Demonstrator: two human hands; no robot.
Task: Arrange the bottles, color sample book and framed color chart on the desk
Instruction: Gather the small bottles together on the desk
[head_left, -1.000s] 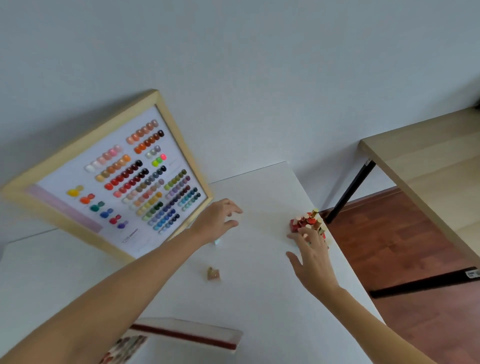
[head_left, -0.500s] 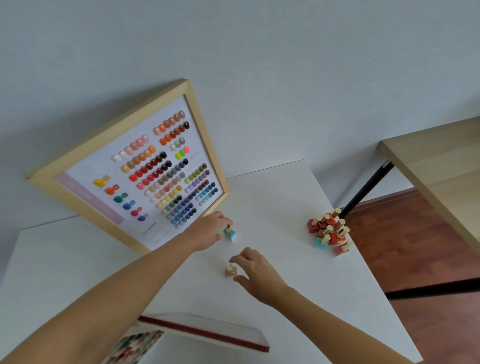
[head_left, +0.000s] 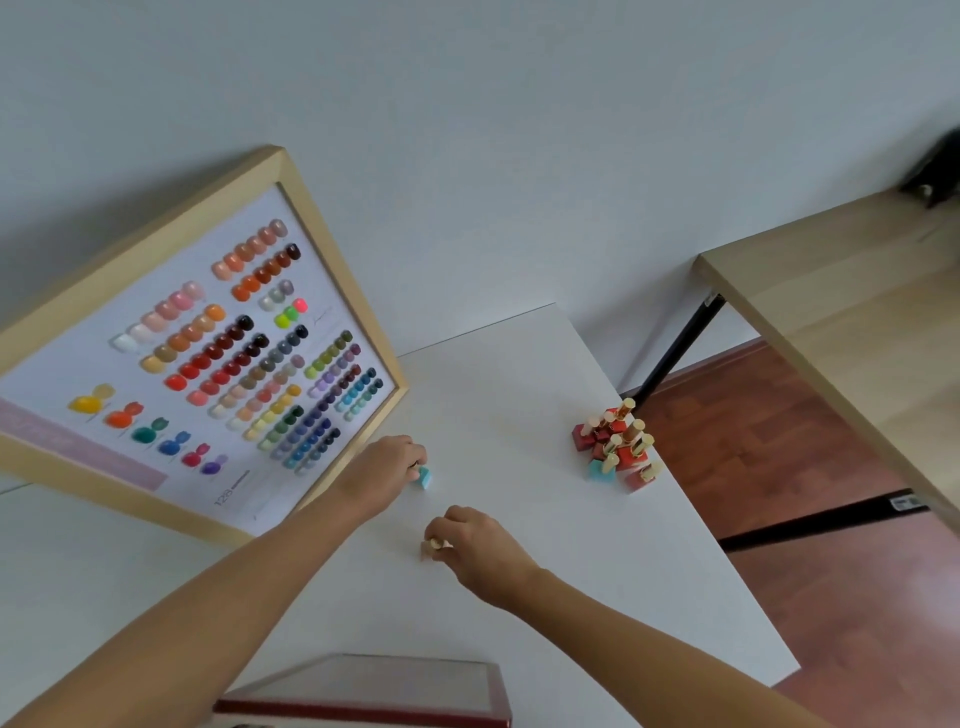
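Observation:
A wood-framed color chart leans against the wall at the back left of the white desk. My left hand is closed around a small light-blue bottle just in front of the frame's lower right corner. My right hand pinches a small beige bottle on the desk's middle. A cluster of several red, pink and blue bottles with gold caps stands near the desk's right edge. The color sample book, with a dark red edge, lies at the near edge.
A light wooden table with black legs stands to the right, across a gap of reddish wood floor. A dark object sits at its far corner. The plain wall rises behind the desk.
My right hand left the bottle cluster, swung left and closed on the beige bottle. My left hand closed on the light-blue bottle by the frame. The view shifted, so the scene moved right.

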